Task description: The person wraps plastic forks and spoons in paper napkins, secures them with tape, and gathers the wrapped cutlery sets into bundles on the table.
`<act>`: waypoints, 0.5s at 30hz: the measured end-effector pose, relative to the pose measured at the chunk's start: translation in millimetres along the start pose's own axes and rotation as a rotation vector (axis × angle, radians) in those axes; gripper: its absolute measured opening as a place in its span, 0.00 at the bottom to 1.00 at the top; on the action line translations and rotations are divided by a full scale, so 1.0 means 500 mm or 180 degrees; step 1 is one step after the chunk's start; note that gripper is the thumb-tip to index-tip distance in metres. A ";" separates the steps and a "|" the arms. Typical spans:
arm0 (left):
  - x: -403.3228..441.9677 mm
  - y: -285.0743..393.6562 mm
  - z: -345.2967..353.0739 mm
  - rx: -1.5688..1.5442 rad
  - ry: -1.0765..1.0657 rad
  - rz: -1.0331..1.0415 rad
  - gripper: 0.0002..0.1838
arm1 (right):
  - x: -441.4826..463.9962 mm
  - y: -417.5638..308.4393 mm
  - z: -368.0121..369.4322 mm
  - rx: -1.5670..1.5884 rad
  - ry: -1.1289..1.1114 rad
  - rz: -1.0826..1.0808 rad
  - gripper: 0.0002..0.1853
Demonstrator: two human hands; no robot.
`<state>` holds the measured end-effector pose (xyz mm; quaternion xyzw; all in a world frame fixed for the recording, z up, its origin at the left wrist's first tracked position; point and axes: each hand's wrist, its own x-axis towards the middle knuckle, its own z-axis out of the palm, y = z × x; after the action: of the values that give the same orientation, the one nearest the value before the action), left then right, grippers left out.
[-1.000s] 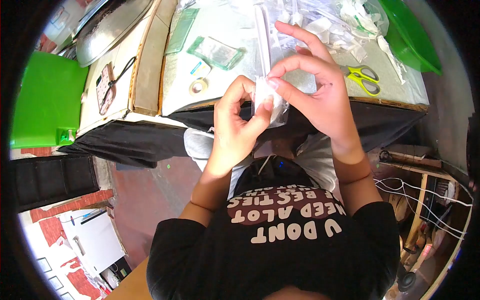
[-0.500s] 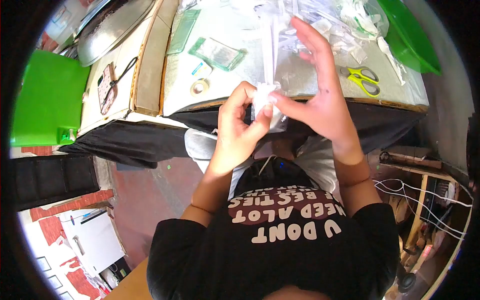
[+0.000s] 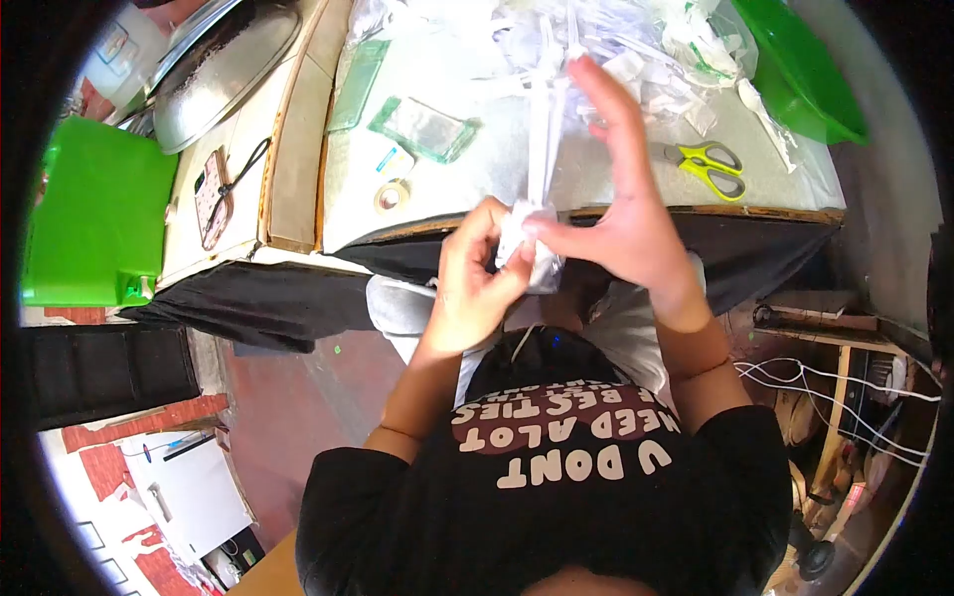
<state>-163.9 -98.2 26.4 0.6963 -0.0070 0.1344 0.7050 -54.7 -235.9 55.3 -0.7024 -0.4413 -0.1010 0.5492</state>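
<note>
A small white bundle in clear plastic (image 3: 546, 270) is held just off the table's front edge. My left hand (image 3: 469, 283) is closed on it, thumb and fingers pinching its near side. Long thin white strips (image 3: 540, 149) stick up from its top toward the far side. My right hand (image 3: 636, 233) rests its thumb against the bundle, while its other fingers stretch upward, apart from the thumb. The index fingertip is close to the far ends of the strips; whether it touches them I cannot tell.
Yellow-green scissors (image 3: 712, 171) lie right of my hands. To the left are a tape roll (image 3: 391, 197) and a green-edged clear packet (image 3: 425, 129). White plastic pieces (image 3: 646, 84) pile up at the back, beside a green basin (image 3: 805, 74). A phone (image 3: 212, 199) lies on the side counter.
Both hands and the bundle sit slightly lower in view, as the whole view has shifted a little. The grip on the bundle looks the same.
</note>
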 end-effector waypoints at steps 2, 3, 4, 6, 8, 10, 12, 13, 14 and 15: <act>0.003 -0.013 -0.004 0.0286 -0.0159 0.0273 0.06 | -0.003 0.021 0.007 -0.0047 0.0302 0.0090 0.45; 0.003 -0.020 -0.003 0.0066 -0.0177 0.0153 0.06 | -0.006 0.055 0.008 -0.0113 0.0526 0.0179 0.45; 0.001 -0.023 -0.001 -0.0154 -0.0199 0.0033 0.05 | -0.006 0.074 0.007 -0.0179 0.0752 0.0266 0.44; 0.001 -0.024 -0.001 -0.0794 -0.0151 -0.0322 0.05 | -0.008 0.086 -0.006 -0.0194 0.0948 0.0144 0.36; 0.006 -0.066 -0.026 -0.0916 -0.0046 -0.0695 0.07 | -0.018 0.087 -0.024 -0.0587 0.0756 -0.0107 0.29; 0.011 -0.049 -0.037 -0.1617 -0.0098 -0.1257 0.14 | -0.031 0.061 -0.027 -0.1033 0.0362 -0.0247 0.23; 0.010 -0.070 -0.062 -0.2029 -0.0651 -0.1313 0.18 | -0.048 0.059 -0.036 -0.1456 -0.0251 -0.0536 0.24; 0.005 -0.082 -0.068 -0.2287 -0.0757 -0.1348 0.19 | -0.053 0.054 -0.040 -0.1434 -0.0569 -0.0581 0.24; 0.002 -0.091 -0.071 -0.2539 -0.0879 -0.1364 0.20 | -0.055 0.051 -0.045 -0.1426 -0.0881 -0.0638 0.23; -0.001 -0.095 -0.067 -0.2776 -0.0939 -0.1336 0.19 | -0.060 0.056 -0.045 -0.1162 -0.1027 -0.0707 0.20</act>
<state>-161.0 -64.9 -21.0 0.3350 -0.0219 -0.1254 0.9336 -44.0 -270.7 25.8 -0.7442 -0.5719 -0.1253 0.3216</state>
